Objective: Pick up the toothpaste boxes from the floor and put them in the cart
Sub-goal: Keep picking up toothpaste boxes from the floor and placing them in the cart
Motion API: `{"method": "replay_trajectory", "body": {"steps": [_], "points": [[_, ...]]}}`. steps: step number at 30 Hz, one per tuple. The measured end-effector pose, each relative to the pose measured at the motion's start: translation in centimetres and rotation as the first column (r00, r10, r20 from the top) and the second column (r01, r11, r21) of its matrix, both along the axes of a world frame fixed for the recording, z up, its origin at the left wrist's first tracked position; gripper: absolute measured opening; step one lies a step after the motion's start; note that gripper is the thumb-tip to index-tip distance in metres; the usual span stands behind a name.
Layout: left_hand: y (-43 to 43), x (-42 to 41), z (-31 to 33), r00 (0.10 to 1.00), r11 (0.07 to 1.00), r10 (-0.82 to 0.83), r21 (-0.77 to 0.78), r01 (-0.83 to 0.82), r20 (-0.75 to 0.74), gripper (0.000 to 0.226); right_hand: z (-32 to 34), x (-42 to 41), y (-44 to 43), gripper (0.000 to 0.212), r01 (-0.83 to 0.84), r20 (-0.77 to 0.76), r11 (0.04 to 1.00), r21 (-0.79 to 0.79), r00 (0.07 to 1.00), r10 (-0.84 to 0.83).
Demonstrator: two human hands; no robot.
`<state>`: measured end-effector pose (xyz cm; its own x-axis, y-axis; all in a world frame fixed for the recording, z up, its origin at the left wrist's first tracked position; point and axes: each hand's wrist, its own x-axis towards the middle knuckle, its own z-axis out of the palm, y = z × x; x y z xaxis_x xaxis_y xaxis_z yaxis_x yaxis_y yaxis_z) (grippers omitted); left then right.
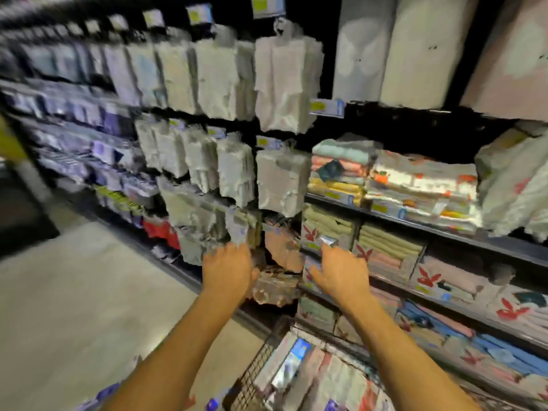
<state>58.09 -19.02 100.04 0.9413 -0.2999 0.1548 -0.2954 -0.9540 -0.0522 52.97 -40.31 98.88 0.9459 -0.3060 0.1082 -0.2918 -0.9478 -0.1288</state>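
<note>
The frame is smeared by motion. Both my arms reach forward at mid-height towards the shelving. The fingers of my left hand [227, 269] are hidden behind its back, near hanging pale packs. My right hand [341, 274] has its thumb spread and its fingers stretched to a shelf edge, beside a small silvery tag or box [328, 241]; I cannot tell which. Below my arms, the wire cart [258, 366] holds several long toothpaste boxes [289, 364], silvery with blue and red print. No box on the floor is visible.
Hanging packs of pale cloths [281, 84] fill the racks ahead and to the left. Folded towels [421, 185] and boxed sets with red rabbit logos [385, 250] sit on shelves to the right. Pale floor [89, 292] stretches to the left.
</note>
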Motion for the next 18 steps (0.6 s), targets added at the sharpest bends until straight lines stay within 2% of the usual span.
{"method": "replay_trajectory", "body": {"steps": [3,7,13,18], "points": [[7.8,0.9,0.2,0.989,0.989,0.149,-0.025,-0.148,0.016,0.046,0.4,3.9,7.2,0.04,-0.176,0.029,0.984,0.031,0.984,0.175],[19.0,2.0,-0.5,0.952,0.951,0.307,-0.028,-0.307,-0.011,0.057,-0.2,8.4,18.0,0.036,-0.341,0.047,0.939,0.048,0.94,0.339],[35.2,3.1,-4.1,0.878,0.879,0.471,-0.036,-0.475,-0.082,0.053,-3.0,13.0,33.2,0.039,-0.476,0.019,0.875,0.09,0.879,0.476],[46.6,3.9,-9.2,0.823,0.833,0.544,-0.011,-0.553,-0.163,0.056,-8.7,16.2,43.7,0.042,-0.535,-0.065,0.835,0.129,0.836,0.546]]}}
